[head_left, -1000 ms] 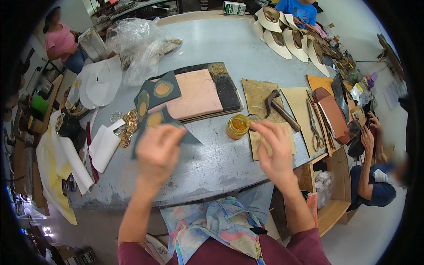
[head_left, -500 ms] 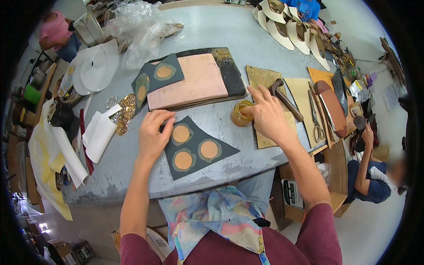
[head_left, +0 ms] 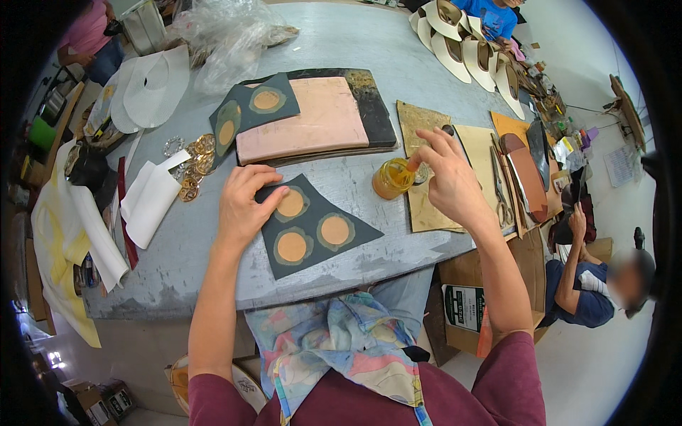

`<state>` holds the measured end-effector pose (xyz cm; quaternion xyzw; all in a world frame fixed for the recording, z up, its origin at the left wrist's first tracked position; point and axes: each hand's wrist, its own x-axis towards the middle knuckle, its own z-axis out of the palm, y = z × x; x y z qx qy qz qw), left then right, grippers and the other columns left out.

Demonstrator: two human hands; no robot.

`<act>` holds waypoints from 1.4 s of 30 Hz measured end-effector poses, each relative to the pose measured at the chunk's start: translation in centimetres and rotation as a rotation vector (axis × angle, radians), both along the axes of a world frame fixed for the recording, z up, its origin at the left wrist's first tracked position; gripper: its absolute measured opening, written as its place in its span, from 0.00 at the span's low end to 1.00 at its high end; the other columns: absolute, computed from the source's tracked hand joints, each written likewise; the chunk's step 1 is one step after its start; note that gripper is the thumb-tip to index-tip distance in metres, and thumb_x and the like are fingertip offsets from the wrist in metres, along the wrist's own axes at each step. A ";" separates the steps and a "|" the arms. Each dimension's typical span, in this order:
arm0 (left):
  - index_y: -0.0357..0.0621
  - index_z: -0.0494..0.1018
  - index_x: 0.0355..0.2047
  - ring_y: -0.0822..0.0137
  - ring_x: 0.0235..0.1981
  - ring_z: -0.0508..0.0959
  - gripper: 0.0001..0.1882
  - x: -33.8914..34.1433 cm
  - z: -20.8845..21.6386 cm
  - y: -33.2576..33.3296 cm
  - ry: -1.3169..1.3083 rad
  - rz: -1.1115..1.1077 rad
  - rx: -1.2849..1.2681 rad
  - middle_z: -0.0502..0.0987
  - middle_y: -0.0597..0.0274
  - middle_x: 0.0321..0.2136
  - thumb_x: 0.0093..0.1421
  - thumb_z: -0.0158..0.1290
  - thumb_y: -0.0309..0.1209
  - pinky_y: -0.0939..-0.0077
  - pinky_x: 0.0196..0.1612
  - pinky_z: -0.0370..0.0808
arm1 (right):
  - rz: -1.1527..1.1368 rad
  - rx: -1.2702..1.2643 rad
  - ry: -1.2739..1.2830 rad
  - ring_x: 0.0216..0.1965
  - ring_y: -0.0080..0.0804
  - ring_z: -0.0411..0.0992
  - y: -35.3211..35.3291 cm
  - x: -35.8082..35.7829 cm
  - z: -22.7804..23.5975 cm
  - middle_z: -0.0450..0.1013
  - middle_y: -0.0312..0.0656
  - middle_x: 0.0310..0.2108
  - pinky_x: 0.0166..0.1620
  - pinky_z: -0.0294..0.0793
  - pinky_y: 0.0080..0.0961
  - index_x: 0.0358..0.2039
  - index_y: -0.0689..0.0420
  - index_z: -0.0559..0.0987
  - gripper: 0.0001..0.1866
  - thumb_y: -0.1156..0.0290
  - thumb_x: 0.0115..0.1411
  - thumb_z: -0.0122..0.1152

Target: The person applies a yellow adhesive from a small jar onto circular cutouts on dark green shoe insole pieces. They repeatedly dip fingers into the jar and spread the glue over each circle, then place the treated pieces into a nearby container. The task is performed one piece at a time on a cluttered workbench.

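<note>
A dark green pointed sheet (head_left: 334, 257) lies on the table before me, with three tan discs (head_left: 291, 246) on it, each ringed by a glossy smear. My left hand (head_left: 245, 201) is curled at its upper left corner, thumb resting on the sheet beside a disc. To the right stands an uncapped glass jar (head_left: 391, 180) of amber paste. Just right of its mouth is my right hand (head_left: 455, 183), index finger bent down near the rim and the other fingers spread; I see nothing held in it. A round lid-like thing (head_left: 421, 175) shows partly behind the fingers.
Another dark green piece with discs (head_left: 280, 117) overlaps a pink slab (head_left: 305, 117) on a black board. Gold rings (head_left: 197, 165) and white rolled sheets (head_left: 150, 202) lie left. Scissors (head_left: 503, 202) lie right, on tan sheets. White visors (head_left: 455, 53) stand far right; a person (head_left: 582, 270) sits beyond.
My right index finger has come up out of the jar, moving right. My left hand has shifted up, its thumb now on the sheet's corner. The whole view has shifted slightly.
</note>
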<state>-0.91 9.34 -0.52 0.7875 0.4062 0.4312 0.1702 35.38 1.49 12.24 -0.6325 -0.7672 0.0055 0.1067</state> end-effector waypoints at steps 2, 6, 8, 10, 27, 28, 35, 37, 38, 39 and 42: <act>0.42 0.88 0.40 0.57 0.49 0.83 0.14 -0.1 0.0 0.0 0.000 -0.003 0.003 0.87 0.62 0.45 0.56 0.76 0.32 0.61 0.53 0.79 | -0.020 -0.097 -0.042 0.78 0.65 0.62 -0.6 -0.7 0.4 0.72 0.54 0.72 0.78 0.65 0.53 0.43 0.57 0.83 0.21 0.91 0.52 0.56; 0.43 0.88 0.40 0.57 0.50 0.83 0.14 -0.3 -0.2 -0.1 0.012 -0.012 0.008 0.87 0.63 0.45 0.56 0.76 0.34 0.60 0.55 0.78 | 0.089 -0.017 0.167 0.80 0.62 0.61 -1.9 -1.9 4.6 0.73 0.51 0.73 0.80 0.63 0.51 0.44 0.56 0.83 0.25 0.93 0.51 0.49; 0.44 0.89 0.40 0.58 0.51 0.82 0.14 -0.3 -0.3 -0.1 0.010 -0.032 0.002 0.87 0.65 0.45 0.57 0.76 0.36 0.59 0.56 0.77 | 0.142 0.185 0.175 0.80 0.57 0.61 -2.3 -2.1 7.4 0.71 0.49 0.75 0.80 0.61 0.47 0.54 0.54 0.85 0.33 0.93 0.52 0.46; 0.45 0.89 0.41 0.58 0.51 0.82 0.14 -0.3 -0.3 -0.3 0.033 -0.046 0.038 0.87 0.66 0.46 0.56 0.76 0.36 0.59 0.56 0.77 | 0.125 0.363 0.308 0.81 0.54 0.61 -2.2 -2.3 8.7 0.70 0.49 0.75 0.80 0.61 0.44 0.60 0.53 0.85 0.37 0.93 0.53 0.48; 0.51 0.91 0.44 0.59 0.57 0.79 0.19 0.2 -0.1 -1.7 0.114 -0.222 0.031 0.85 0.65 0.53 0.53 0.78 0.42 0.58 0.62 0.70 | 0.147 -0.048 -0.007 0.70 0.59 0.68 -7.9 -10.2 -3.3 0.68 0.57 0.72 0.70 0.71 0.52 0.63 0.50 0.84 0.34 0.85 0.55 0.62; 0.52 0.91 0.44 0.59 0.57 0.78 0.19 0.2 -0.1 -1.7 0.123 -0.227 0.033 0.85 0.65 0.54 0.53 0.78 0.42 0.57 0.62 0.70 | 0.143 -0.036 -0.036 0.69 0.59 0.68 -7.6 -10.4 -4.4 0.67 0.57 0.72 0.68 0.71 0.51 0.64 0.50 0.84 0.34 0.84 0.56 0.62; 0.53 0.91 0.44 0.59 0.58 0.78 0.20 0.2 -0.6 -1.6 0.123 -0.232 0.033 0.85 0.66 0.55 0.50 0.78 0.43 0.57 0.62 0.70 | 0.201 0.007 -0.128 0.67 0.58 0.69 -8.4 -10.9 -6.6 0.67 0.57 0.73 0.64 0.71 0.48 0.68 0.48 0.82 0.34 0.79 0.58 0.63; 0.54 0.91 0.44 0.59 0.58 0.78 0.20 0.1 -0.6 -1.6 0.130 -0.229 0.023 0.85 0.66 0.55 0.51 0.78 0.43 0.57 0.62 0.70 | 0.203 0.011 -0.156 0.67 0.58 0.69 -8.6 -10.6 -6.3 0.67 0.57 0.73 0.64 0.71 0.48 0.68 0.47 0.82 0.35 0.78 0.59 0.63; 0.54 0.91 0.44 0.59 0.58 0.78 0.20 0.2 -0.6 -1.6 0.134 -0.233 0.019 0.85 0.66 0.55 0.51 0.78 0.43 0.57 0.62 0.70 | 0.191 0.062 -0.205 0.68 0.57 0.69 -8.3 -10.5 -6.3 0.67 0.57 0.73 0.65 0.71 0.48 0.68 0.47 0.82 0.33 0.76 0.60 0.63; 0.54 0.91 0.44 0.59 0.58 0.78 0.20 0.3 -0.5 -1.6 0.136 -0.233 0.024 0.85 0.66 0.55 0.51 0.78 0.43 0.57 0.62 0.69 | 0.189 0.049 -0.215 0.68 0.56 0.69 -7.9 -10.5 -6.3 0.67 0.57 0.73 0.65 0.71 0.48 0.67 0.47 0.83 0.32 0.75 0.60 0.63; 0.53 0.91 0.44 0.59 0.58 0.78 0.20 0.3 -0.3 -1.7 0.142 -0.235 0.030 0.85 0.66 0.55 0.51 0.78 0.43 0.57 0.63 0.69 | 0.185 0.111 -0.204 0.69 0.55 0.69 -6.9 -11.6 -7.3 0.68 0.57 0.72 0.65 0.71 0.46 0.63 0.50 0.85 0.27 0.74 0.63 0.61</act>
